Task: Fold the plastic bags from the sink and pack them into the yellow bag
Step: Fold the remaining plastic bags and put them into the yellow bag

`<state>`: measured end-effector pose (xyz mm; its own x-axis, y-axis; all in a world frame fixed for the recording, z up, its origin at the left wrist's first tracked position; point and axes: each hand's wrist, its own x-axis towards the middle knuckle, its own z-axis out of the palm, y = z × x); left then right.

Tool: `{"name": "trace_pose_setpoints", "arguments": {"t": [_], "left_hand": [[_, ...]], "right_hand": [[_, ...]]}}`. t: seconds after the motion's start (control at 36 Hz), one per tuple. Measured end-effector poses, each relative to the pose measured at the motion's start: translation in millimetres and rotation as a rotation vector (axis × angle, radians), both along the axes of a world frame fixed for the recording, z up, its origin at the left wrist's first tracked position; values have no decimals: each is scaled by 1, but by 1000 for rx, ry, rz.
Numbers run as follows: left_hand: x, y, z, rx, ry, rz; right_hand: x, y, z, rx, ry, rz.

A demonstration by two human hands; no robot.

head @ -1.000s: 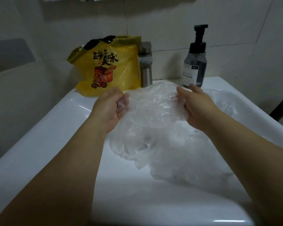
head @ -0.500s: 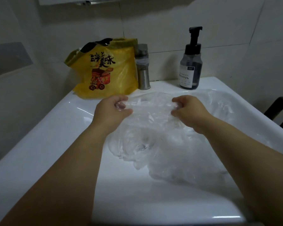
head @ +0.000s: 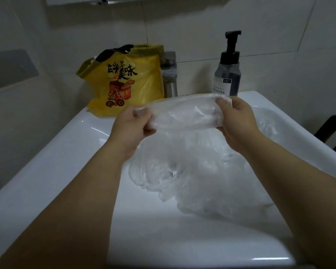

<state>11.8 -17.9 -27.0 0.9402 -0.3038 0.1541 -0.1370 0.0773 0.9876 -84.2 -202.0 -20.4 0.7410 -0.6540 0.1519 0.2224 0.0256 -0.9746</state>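
Note:
A clear plastic bag (head: pixel 182 113), folded into a narrow band, is stretched between my hands above the white sink (head: pixel 52 158). My left hand (head: pixel 133 126) grips its left end and my right hand (head: pixel 237 121) grips its right end. Below them a heap of crumpled clear plastic bags (head: pixel 198 175) fills the basin. The yellow bag (head: pixel 124 82), printed with black characters and a red cartoon, stands upright on the sink's back left ledge with its top open.
A steel faucet (head: pixel 170 74) rises just right of the yellow bag. A dark pump soap bottle (head: pixel 228 68) stands at the back right. Tiled walls close in behind and left. A dark chair frame (head: pixel 332 129) shows at the far right.
Both hands have lifted the clear bag up off the heap and folded it from a loose sheet into a narrower band held taut between them.

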Motion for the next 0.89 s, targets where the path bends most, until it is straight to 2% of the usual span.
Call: {"name": "trace_pose_setpoints", "arguments": {"t": [0.14,0.22,0.28,0.36,0.42,0.5,0.58,0.67,0.75,0.83,0.89], "left_hand": [[0,5,3,113,-29,76],[2,10,5,262,-117,190],[-2,10,9,276,-169,227],[-12,10,17,192,-215,95],[-18,10,15,305,-206,-40],[-22,9,9,578,-141,-183],[-26,6,8,648,-87,-276],[-26,4,8,604,-48,-303],[-25,1,7,445,3,-279],[-26,-2,9,267,89,-322],[-28,-4,9,251,91,-337]], "right_hand": [[-2,-2,1,-55,-6,-6],[-3,-2,1,-84,35,26],[-4,-2,1,-111,70,66],[-4,1,0,-171,122,111],[-4,2,1,-182,136,119],[-7,1,4,-31,92,194],[-9,0,10,187,13,242],[-12,0,18,401,-102,443],[-13,-1,18,565,-28,547],[-10,11,10,456,157,626],[-8,22,7,310,202,628]]}}
